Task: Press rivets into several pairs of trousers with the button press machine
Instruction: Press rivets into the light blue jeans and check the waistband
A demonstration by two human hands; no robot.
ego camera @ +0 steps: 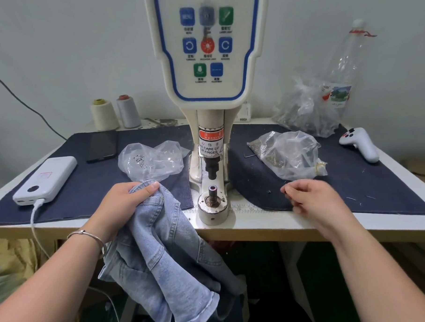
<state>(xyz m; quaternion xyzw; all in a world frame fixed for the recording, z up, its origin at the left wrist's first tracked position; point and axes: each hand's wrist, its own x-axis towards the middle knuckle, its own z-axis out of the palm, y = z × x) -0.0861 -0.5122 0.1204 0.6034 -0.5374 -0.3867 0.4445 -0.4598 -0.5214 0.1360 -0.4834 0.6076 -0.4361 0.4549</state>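
Observation:
The button press machine (208,63) stands at the table's middle, its black punch (211,168) above the lower die post (213,193). My left hand (125,201) grips the waistband of light blue denim trousers (167,255), which hang over the table's front edge just left of the die. My right hand (310,200) hovers over the dark cloth right of the machine, fingers curled with thumb and fingertip together; whether they pinch a rivet I cannot tell. A plastic bag with a few rivets (150,161) lies left of the machine, a fuller bag (289,155) to its right.
A white power bank (45,180) with its cable and a black phone (101,146) lie at the left. Two thread cones (114,114) stand at the back. A white controller (360,143), a large bag (306,108) and a plastic bottle (346,65) are at the right.

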